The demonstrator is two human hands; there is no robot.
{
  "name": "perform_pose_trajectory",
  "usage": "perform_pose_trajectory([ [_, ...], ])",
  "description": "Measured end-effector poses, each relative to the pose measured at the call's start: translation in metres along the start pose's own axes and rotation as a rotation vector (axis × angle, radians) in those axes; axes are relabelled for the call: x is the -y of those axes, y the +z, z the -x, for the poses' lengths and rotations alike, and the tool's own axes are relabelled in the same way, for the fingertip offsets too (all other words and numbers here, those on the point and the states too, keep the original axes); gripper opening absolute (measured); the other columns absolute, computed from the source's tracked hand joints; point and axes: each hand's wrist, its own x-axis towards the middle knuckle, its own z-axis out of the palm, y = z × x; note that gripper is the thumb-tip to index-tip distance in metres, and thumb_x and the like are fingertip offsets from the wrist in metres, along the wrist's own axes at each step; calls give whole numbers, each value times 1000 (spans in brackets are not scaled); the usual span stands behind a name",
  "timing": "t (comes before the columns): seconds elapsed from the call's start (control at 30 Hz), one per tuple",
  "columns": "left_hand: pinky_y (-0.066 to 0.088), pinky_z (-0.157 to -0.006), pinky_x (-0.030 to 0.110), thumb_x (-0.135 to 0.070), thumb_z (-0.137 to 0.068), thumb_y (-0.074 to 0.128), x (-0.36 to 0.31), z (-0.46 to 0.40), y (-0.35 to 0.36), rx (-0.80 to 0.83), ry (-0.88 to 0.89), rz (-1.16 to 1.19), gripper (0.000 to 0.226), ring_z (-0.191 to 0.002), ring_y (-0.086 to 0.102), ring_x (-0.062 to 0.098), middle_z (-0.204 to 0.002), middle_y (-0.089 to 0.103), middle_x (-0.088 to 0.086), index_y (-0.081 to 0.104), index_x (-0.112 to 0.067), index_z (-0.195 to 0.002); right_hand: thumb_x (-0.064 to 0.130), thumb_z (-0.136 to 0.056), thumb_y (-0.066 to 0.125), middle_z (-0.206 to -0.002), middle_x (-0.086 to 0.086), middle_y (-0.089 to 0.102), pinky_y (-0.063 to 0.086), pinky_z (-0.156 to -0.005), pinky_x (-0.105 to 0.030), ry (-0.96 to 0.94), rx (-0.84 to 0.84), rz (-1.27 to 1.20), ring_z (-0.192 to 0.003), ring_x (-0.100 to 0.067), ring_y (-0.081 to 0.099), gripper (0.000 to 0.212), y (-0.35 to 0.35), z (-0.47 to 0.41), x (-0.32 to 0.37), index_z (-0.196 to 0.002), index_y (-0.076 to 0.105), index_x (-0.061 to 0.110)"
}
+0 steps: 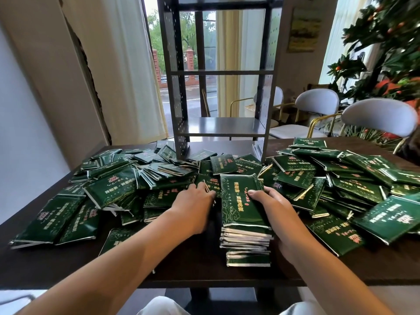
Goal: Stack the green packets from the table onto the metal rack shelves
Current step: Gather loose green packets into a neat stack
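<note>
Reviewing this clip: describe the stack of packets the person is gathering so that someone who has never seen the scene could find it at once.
Start at the metal rack on the dark table and come toward the near edge. The neat stack stands there, gripped by the right hand. Unlike the loose packets scattered flat around it, it is a squared pile with silver edges lined up.

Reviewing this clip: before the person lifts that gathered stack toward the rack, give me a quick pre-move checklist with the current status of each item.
1. Stack squared up: not ok, lower packets sit offset.
2. Right hand gripping the stack: ok, thumb on top, fingers down its side.
3. Left hand supporting the stack: not ok, it rests on loose packets beside it.
4. Lowest shelf free to receive: ok, bare.
5. Path to the metal rack: cannot tell, packets crowd its feet.
</note>
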Motion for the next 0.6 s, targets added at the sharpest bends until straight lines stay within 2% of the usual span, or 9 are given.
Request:
perform_pose_trajectory([
  [0.13, 49, -85, 37, -18, -88, 67, 3, 0, -4, -23, -4, 94, 58, -116, 52, 29, -131, 44, 12, 41, -16, -140, 35, -96, 62, -100, 12, 62, 41, -69, -24, 8, 5, 2, -90, -5, 59, 51, 0, 0, 0, -143, 45, 26],
  [0.23, 55, -89, 37, -6, -85, 66, 6, 1, -9, -79, -18, 202, 65, -112, 57, 29, -130, 48, 11, 42, -13, -145, 36, -96, 62, -103, 9, 65, 44, -72, -26, 8, 9, 1, -93, -9, 62, 53, -1, -2, -3, -144, 45, 25],
  [0.33, 56, -92, 39, -2, -82, 68, 9, 2, -18, -201, -56, 290, 75, -111, 61, 29, -126, 56, 11, 39, -17, -149, 35, -96, 61, -98, 14, 61, 40, -68, -22, -4, 12, -11, -88, -3, 57, 53, -1, -3, -4, -145, 44, 26],
  [0.43, 57, -86, 38, 5, -81, 61, 12, 3, -31, -353, -77, 408, 79, -100, 66, 27, -113, 66, 11, 36, -18, -152, 37, -95, 62, -105, 10, 64, 42, -72, -25, -9, 17, -8, -95, -8, 60, 53, -2, -5, -6, -144, 45, 25],
  [0.5, 56, -86, 31, 8, -82, 58, 16, 3, -41, -447, -108, 524, 80, -95, 69, 25, -110, 71, 12, 36, -20, -153, 37, -95, 63, -106, 8, 66, 43, -73, -26, -9, 15, -7, -97, -11, 62, 54, -2, -7, -7, -144, 45, 25],
  [0.6, 48, -93, 26, 11, -83, 58, 21, 4, -55, -576, -139, 676, 78, -109, 67, 22, -125, 69, 5, 40, -23, -151, 34, -96, 62, -98, 10, 65, 41, -70, -24, -19, 17, -17, -91, -6, 61, 51, -2, -7, -6, -143, 45, 25],
])
